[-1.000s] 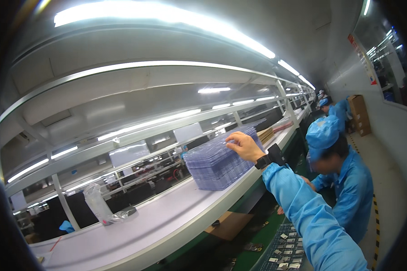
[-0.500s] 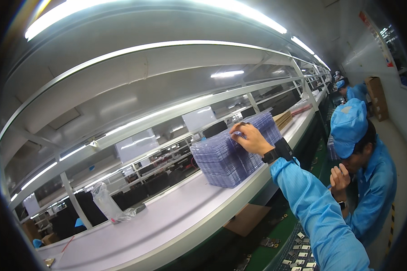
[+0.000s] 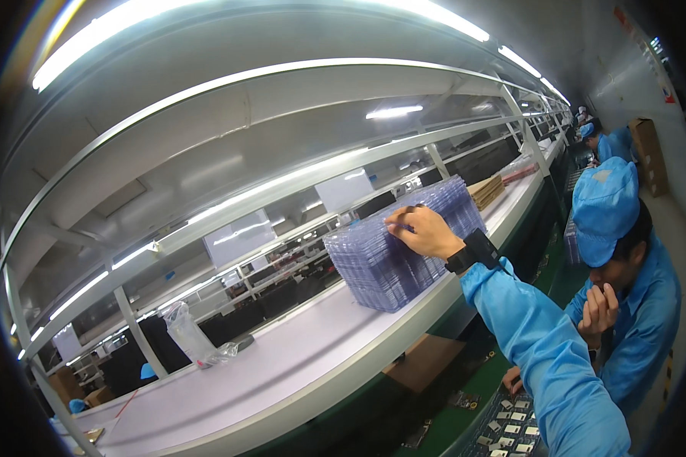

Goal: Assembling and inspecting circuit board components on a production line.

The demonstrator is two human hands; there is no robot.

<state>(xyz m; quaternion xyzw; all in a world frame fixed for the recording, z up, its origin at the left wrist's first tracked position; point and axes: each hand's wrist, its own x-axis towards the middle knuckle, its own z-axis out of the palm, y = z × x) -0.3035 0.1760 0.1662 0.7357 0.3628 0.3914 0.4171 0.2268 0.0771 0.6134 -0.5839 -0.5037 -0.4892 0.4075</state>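
Note:
My right hand (image 3: 423, 231), in a blue sleeve with a black band at the wrist, reaches up from the lower right to a tall stack of clear bluish plastic trays (image 3: 381, 270). Its fingers are bent and pinch at the upper edge of the trays. Exactly how much of a tray lies between the fingertips is hard to make out. The stack stands on a white raised shelf (image 3: 297, 346). My left hand is out of view.
A co-worker in blue (image 3: 625, 297) sits close at the right, one hand raised. Below the shelf are a green work surface (image 3: 453, 415), a brown board (image 3: 427, 362) and a tray of small white parts (image 3: 511, 426). A clear plastic bag (image 3: 194, 339) stands left on the shelf.
The view has shifted slightly, and the stack appears more upright with its top closer to level. My right hand stays at its upper edge. A hand now shows beside the parts tray.

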